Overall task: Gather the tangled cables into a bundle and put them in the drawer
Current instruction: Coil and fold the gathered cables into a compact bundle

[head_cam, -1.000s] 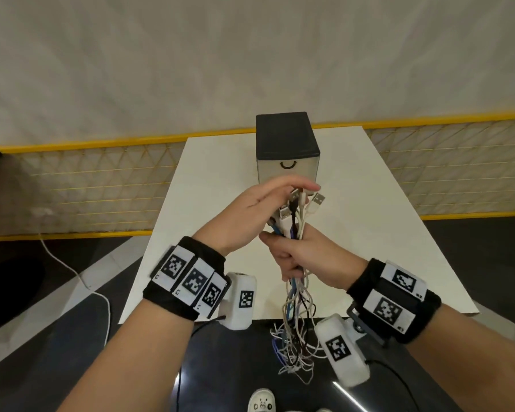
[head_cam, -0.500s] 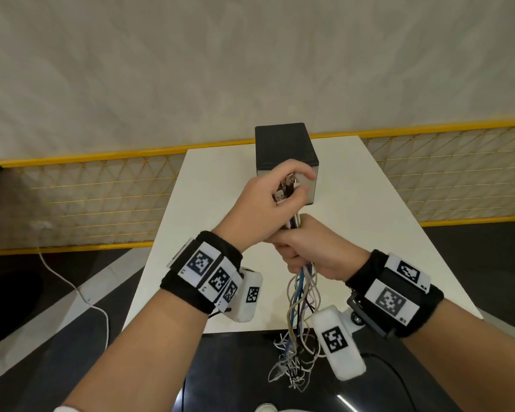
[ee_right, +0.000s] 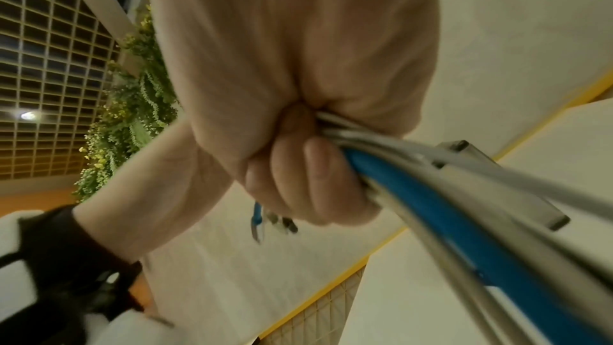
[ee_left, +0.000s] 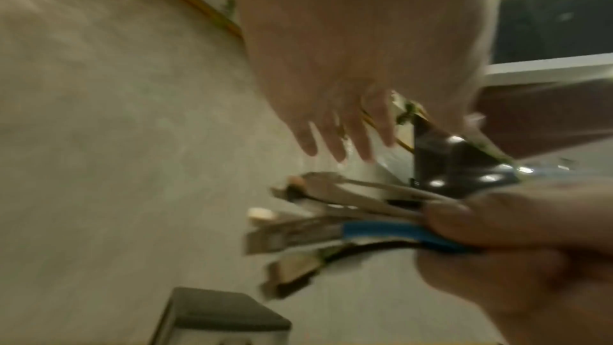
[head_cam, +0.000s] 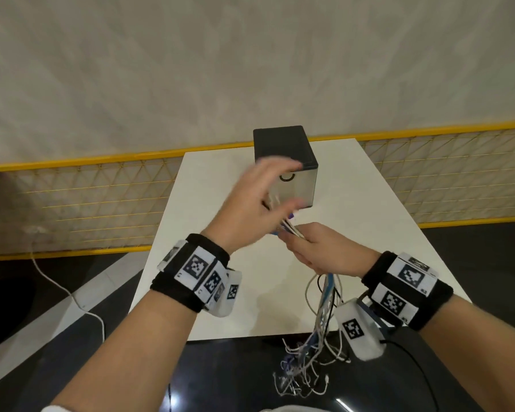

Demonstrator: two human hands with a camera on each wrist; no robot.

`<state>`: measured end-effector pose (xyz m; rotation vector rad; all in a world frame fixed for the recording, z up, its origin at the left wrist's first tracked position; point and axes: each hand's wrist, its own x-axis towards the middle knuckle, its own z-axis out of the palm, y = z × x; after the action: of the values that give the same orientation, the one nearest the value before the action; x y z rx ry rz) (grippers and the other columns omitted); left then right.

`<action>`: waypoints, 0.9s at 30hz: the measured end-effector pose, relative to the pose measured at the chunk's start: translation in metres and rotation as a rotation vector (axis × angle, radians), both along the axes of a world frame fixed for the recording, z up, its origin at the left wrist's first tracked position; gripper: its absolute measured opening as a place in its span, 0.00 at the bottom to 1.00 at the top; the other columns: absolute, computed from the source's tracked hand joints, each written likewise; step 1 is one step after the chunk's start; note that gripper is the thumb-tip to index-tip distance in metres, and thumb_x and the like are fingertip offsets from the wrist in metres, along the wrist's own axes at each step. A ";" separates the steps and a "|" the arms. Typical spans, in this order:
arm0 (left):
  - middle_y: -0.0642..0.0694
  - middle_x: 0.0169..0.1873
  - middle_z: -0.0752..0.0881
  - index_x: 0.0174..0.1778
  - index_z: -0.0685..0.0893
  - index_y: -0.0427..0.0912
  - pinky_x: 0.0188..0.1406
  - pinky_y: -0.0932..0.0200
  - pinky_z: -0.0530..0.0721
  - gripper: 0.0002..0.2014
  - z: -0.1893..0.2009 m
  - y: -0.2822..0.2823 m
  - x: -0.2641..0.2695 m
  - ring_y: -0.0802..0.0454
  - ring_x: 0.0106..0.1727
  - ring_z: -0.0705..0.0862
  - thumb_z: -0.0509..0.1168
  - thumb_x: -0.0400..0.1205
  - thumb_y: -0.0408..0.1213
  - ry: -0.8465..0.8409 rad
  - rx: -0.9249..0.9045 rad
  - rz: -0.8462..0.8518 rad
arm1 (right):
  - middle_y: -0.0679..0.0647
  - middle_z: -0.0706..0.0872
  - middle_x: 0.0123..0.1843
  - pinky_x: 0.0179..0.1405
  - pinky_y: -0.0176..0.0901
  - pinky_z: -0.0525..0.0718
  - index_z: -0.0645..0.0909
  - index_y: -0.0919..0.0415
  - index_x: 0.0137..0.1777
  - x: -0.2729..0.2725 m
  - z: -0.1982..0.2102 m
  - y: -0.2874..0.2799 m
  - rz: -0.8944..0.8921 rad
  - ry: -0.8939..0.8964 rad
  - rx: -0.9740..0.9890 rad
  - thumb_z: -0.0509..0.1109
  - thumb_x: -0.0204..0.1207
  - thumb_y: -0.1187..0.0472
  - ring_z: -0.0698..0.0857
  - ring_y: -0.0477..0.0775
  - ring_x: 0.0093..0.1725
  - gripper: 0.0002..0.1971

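Gripping cables [head_cam: 324, 307] in right hand [head_cam: 324, 251], drawer [head_cam: 292, 188] closed

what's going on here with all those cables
A person is gathering cables to stow them. The right hand grips the bunch above the white table, loose ends dangling past its near edge. The left hand, fingers spread and holding nothing, hovers in front of the small drawer box, whose drawer looks closed.

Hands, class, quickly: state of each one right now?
Left hand: open, fingers spread and blurred, holding nothing.
Right hand: fist closed round the cable bundle, whose loose ends hang below the table edge.
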<state>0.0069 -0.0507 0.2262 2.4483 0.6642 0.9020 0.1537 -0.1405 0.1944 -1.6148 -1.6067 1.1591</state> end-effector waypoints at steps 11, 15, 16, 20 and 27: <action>0.56 0.53 0.88 0.72 0.74 0.54 0.48 0.56 0.84 0.38 -0.014 -0.009 0.022 0.55 0.48 0.83 0.82 0.67 0.52 0.540 -0.141 -0.118 | 0.63 0.75 0.26 0.25 0.42 0.73 0.78 0.75 0.40 0.020 0.024 0.013 0.135 -0.069 -0.019 0.62 0.83 0.63 0.74 0.55 0.23 0.15; 0.50 0.45 0.90 0.58 0.85 0.45 0.49 0.43 0.85 0.27 -0.008 -0.001 0.018 0.50 0.46 0.86 0.82 0.67 0.53 0.522 -0.244 -0.133 | 0.59 0.74 0.27 0.38 0.43 0.80 0.79 0.72 0.39 0.038 0.020 0.010 0.197 0.129 -0.031 0.63 0.84 0.56 0.84 0.56 0.28 0.19; 0.48 0.44 0.90 0.55 0.86 0.43 0.50 0.43 0.84 0.26 -0.008 0.001 0.018 0.50 0.46 0.86 0.82 0.67 0.52 0.513 -0.280 -0.148 | 0.58 0.73 0.27 0.39 0.43 0.80 0.80 0.67 0.38 0.040 0.018 0.008 0.203 0.159 -0.029 0.64 0.83 0.56 0.85 0.57 0.29 0.16; 0.45 0.44 0.90 0.53 0.89 0.43 0.52 0.44 0.84 0.21 -0.004 0.005 0.022 0.50 0.46 0.87 0.81 0.70 0.50 0.462 -0.365 -0.193 | 0.54 0.75 0.24 0.37 0.39 0.81 0.82 0.57 0.36 0.045 0.013 0.004 0.164 0.193 -0.047 0.64 0.78 0.57 0.87 0.61 0.34 0.11; 0.46 0.34 0.85 0.46 0.88 0.44 0.37 0.53 0.79 0.17 -0.008 0.012 0.018 0.51 0.36 0.81 0.71 0.77 0.56 0.313 -0.319 -0.147 | 0.54 0.82 0.29 0.45 0.40 0.84 0.77 0.66 0.43 0.062 0.007 0.000 0.105 0.215 -0.092 0.63 0.81 0.68 0.90 0.66 0.42 0.06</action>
<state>0.0248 -0.0385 0.2179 2.3262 0.6636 0.3278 0.2157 -0.1400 0.2016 -1.4206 -1.5336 1.4288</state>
